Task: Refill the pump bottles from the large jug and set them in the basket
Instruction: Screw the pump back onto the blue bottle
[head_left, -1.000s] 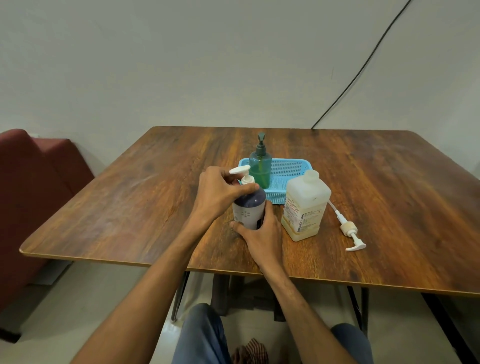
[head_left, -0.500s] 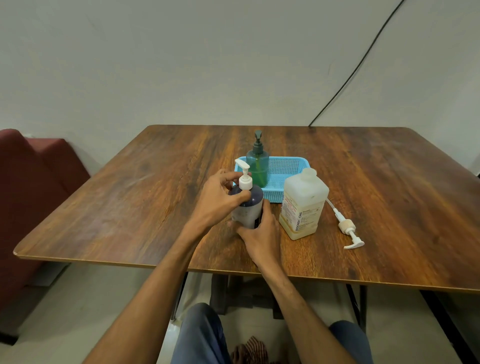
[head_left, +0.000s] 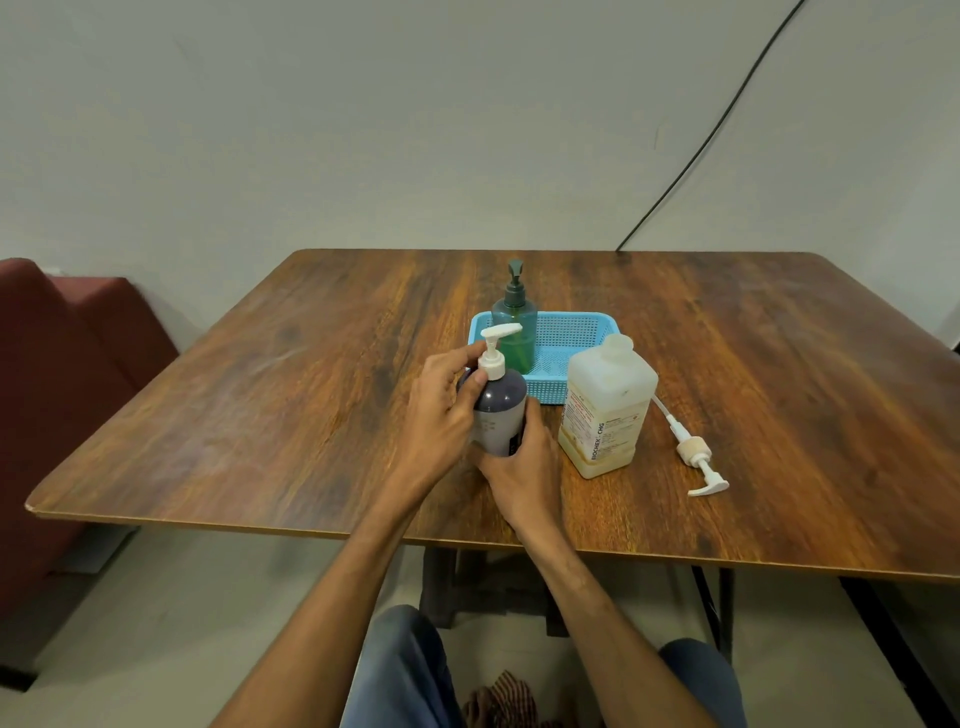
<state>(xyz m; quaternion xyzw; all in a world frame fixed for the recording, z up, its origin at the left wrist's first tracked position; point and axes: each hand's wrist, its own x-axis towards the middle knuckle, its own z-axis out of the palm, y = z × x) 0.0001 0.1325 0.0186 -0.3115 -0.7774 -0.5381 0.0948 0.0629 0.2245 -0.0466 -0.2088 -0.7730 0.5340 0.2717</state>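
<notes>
A dark purple pump bottle (head_left: 501, 410) with a white pump head (head_left: 496, 345) stands on the wooden table (head_left: 260, 405) near the front middle. My left hand (head_left: 441, 415) grips its shoulder just under the pump collar. Around the bottle's lower body, from the near side, my right hand (head_left: 524, 467) is curled. A green pump bottle (head_left: 515, 322) stands upright in the left end of the blue mesh basket (head_left: 576, 338) behind. The large translucent jug (head_left: 605, 410), uncapped, stands right of my hands.
A loose white pump with its dip tube (head_left: 693, 452) lies on the table right of the jug. A red seat (head_left: 67, 374) stands left of the table. A black cable (head_left: 717, 130) runs down the wall behind.
The white pump nozzle has turned from pointing left to pointing right. My left hand slid down from the pump head to the bottle's shoulder. The right hand stays on the bottle.
</notes>
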